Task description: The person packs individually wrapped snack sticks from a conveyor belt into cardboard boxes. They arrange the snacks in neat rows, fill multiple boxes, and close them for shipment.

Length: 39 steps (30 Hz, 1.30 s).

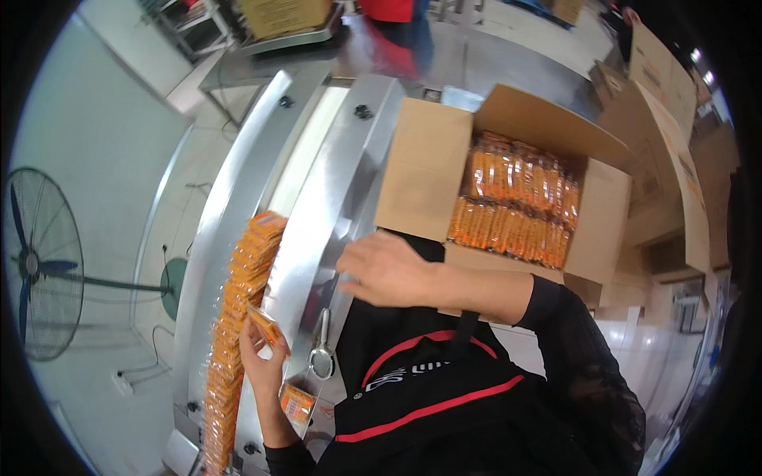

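A long row of overlapping clear packets with orange contents lies along the channel of a steel conveyor. Beside that row, my left hand holds one orange packet between thumb and fingers. My right hand is over the conveyor's near steel edge, its fingers curled; whether anything is inside them cannot be seen. To the right of it stands an open cardboard box, filled with upright orange packets in rows. A single packet lies near my left wrist.
A small round metal strainer lies by the conveyor's near edge. A pedestal fan stands at the left. More cardboard boxes are stacked at the right. A steel table and a box on a metal tray are behind. Part of another person shows at the upper right.
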Tool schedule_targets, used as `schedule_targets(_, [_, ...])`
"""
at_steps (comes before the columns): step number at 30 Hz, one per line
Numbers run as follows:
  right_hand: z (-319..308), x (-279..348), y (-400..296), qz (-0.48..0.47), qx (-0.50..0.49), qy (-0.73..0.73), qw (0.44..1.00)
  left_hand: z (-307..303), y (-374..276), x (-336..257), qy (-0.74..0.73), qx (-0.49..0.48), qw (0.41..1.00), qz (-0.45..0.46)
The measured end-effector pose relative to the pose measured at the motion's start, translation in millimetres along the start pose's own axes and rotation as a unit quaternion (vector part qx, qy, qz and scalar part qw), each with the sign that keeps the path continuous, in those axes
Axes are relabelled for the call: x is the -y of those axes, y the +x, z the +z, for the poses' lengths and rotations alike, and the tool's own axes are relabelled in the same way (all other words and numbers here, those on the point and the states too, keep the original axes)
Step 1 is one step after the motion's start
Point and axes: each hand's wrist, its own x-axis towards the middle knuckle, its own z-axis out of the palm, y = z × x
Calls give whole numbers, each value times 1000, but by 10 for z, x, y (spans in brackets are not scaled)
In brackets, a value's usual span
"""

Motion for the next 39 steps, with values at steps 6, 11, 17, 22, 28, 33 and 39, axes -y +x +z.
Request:
schedule_targets(6, [-811,-1174,-804,146,-90,-330,928,1352,760,-1397,-565,285,766,-119])
schedule_targets(11, [-1008,-1618,-1395,130,-3,-385,914,2893,1190,-2405,-471,303,828,5])
schedule_targets(17, [-1097,-1484,-1464,181,64,-384,903,3950,1909,-2556,-222,279,931,75])
schedule_targets(22, [-1059,-1517,-1553,158,14,-383,910,3821,1876,-2637,18,151,942,299])
schedule_targets(28, [-1211,-1442,-1525,156,58,-379,910,4033,1381,-2580,119,87,938,312])
schedule_targets(33, [-1161,-1567,-1738,136,-2,-326,935,3833,1365,-2515,171,83,902,388])
schedule_targets(39, [-1237,-1692,-1792,251,-139,-333,898,4038,1609,-2466,256,117,838,468])
